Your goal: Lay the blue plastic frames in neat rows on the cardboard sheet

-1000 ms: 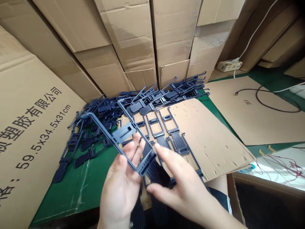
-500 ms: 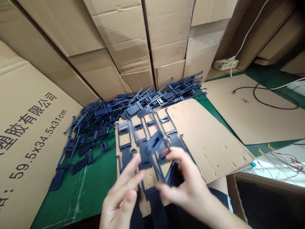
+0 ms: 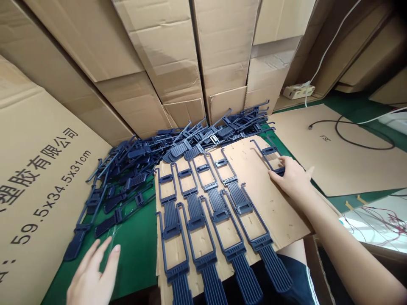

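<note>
My right hand (image 3: 292,176) grips the lower part of a dark blue plastic bracket (image 3: 269,150) at the right of the cardboard sheet (image 3: 280,212). Its two hooked arms point away from me, and my fingers hide the lower end. Above the green tabletop (image 3: 133,258), my left hand (image 3: 95,271) is held with fingers apart and nothing in it, close to a loose bracket (image 3: 110,222). Two rows of similar brackets (image 3: 229,228) lie side by side on the sheet, each with a ribbed paddle toward me.
A tangled pile of brackets (image 3: 190,140) lies along the tall cardboard boxes (image 3: 178,55) at the back. Printed cardboard (image 3: 41,182) leans at left. Another flat sheet (image 3: 343,165) with a black cable (image 3: 337,127) is at right, near thin red wires (image 3: 391,224).
My right hand has carried a bracket from above the rows to the sheet's right side. My left hand has moved left and down, away from the rows.
</note>
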Available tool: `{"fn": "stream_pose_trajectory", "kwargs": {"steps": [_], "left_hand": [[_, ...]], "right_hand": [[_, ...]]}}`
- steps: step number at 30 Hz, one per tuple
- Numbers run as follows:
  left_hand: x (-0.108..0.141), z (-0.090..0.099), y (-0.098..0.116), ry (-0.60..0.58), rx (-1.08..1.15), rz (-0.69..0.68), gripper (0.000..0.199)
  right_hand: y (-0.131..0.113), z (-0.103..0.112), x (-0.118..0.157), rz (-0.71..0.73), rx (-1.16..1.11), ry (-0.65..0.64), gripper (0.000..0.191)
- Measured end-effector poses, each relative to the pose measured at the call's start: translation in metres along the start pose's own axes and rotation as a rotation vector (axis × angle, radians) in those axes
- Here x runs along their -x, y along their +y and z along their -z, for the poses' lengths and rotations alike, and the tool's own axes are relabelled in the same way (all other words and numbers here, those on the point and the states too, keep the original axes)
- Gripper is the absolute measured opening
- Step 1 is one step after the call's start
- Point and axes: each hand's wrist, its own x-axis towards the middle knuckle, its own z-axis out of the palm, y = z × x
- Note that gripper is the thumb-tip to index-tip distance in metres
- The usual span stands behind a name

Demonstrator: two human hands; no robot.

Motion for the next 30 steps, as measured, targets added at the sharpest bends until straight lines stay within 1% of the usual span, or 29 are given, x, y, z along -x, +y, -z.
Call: {"fn": "stream_pose_trajectory", "kwargs": {"steps": [2, 3, 5, 8, 10, 12, 13, 15, 17, 21, 23, 26, 30], "left_hand": [[0.007, -0.008, 0.017, -0.035, -0.132, 0.015, 0.059], [0.010, -0.012, 0.023, -0.031, -0.168, -0.008, 0.064], [0.015, -0.022, 0.031, 0.032, -0.190, -0.079, 0.071], [0.019, -0.037, 0.034, 0.154, -0.194, -0.186, 0.078], [0.020, -0.045, 0.034, 0.216, -0.173, -0.239, 0.086], [0.021, -0.050, 0.034, 0.252, -0.136, -0.257, 0.095], [0.021, -0.051, 0.034, 0.262, -0.123, -0.244, 0.097], [0.021, -0.054, 0.032, 0.266, -0.104, -0.203, 0.097], [0.022, -0.056, 0.029, 0.270, -0.097, -0.187, 0.095], [0.020, -0.060, 0.021, 0.284, -0.117, -0.247, 0.087], [0.019, -0.061, 0.018, 0.288, -0.122, -0.264, 0.084], [0.019, -0.061, 0.018, 0.272, -0.124, -0.264, 0.084], [0.018, -0.061, 0.020, 0.260, -0.132, -0.257, 0.084]], "right_hand": [[-0.007, -0.004, -0.001, 0.005, -0.031, -0.036, 0.043], [-0.011, -0.006, -0.001, 0.008, -0.046, -0.058, 0.042], [-0.018, -0.008, -0.003, 0.008, -0.053, -0.093, 0.042], [-0.025, -0.013, -0.007, -0.010, -0.039, -0.126, 0.046], [-0.029, -0.016, -0.008, -0.007, -0.038, -0.133, 0.051], [-0.033, -0.018, -0.006, 0.016, -0.041, -0.124, 0.054], [-0.036, -0.019, -0.005, 0.025, -0.044, -0.122, 0.055], [-0.043, -0.018, -0.001, 0.031, -0.058, -0.135, 0.055], [-0.051, -0.016, 0.002, 0.037, -0.109, -0.177, 0.057], [-0.064, -0.011, 0.005, 0.079, -0.232, -0.265, 0.065], [-0.068, -0.010, 0.007, 0.066, -0.250, -0.286, 0.068], [-0.069, -0.010, 0.010, 0.042, -0.264, -0.300, 0.070], [-0.064, -0.010, 0.012, 0.078, -0.282, -0.299, 0.071]]}}
